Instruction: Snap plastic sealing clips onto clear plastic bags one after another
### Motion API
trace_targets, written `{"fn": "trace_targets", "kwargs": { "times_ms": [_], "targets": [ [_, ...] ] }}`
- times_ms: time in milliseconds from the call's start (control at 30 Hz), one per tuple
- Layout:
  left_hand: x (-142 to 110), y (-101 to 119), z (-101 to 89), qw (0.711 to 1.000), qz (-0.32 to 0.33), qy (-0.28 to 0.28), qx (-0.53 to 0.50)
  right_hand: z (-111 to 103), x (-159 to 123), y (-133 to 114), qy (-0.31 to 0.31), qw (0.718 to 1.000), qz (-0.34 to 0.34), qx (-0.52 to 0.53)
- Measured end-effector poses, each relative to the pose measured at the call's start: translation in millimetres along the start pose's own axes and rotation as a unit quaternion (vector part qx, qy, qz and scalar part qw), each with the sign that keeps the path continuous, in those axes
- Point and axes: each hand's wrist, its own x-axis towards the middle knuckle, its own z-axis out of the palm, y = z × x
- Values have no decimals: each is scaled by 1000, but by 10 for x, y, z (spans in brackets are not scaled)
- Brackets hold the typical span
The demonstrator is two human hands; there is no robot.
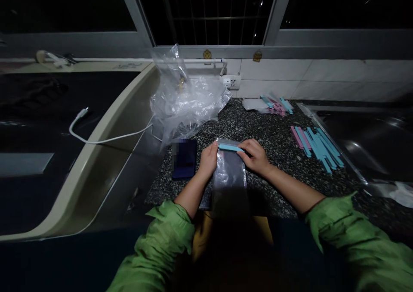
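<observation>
A clear plastic bag (230,171) lies flat over the counter's front, its lower end hanging past the edge. Across its top runs a light-blue bag sealing clip (229,147), a long thin strip. My left hand (209,159) is closed at the strip's left end and the bag's left edge; its fingertips are partly hidden. With thumb and fingers, my right hand (254,155) pinches the strip's right end. More blue sealing clips (321,147) and a few pink clips (297,138) are heaped on the counter to the right.
A dark phone (184,159) lies left of my left hand. Behind it is a crumpled heap of clear plastic bags (190,102). Packaged clips (274,106) rest near the tiled wall. A sink (371,141) borders the right; a washing machine (106,111) with a white cable (109,140) stands left.
</observation>
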Motion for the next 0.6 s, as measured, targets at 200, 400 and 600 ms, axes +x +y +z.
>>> {"fn": "trace_targets", "kwargs": {
  "times_ms": [200, 400, 600],
  "targets": [
    [76, -18, -207, 996, 22, 83, 19, 256, 168, -43, -5, 1000, -2, 23],
    [129, -30, -219, 995, 6, 102, 10, 342, 197, -2, -14, 999, 2, 32],
    [80, 18, -149, 997, -2, 78, 5, 284, 184, -1, -8, 1000, -7, 28]
  ]
}}
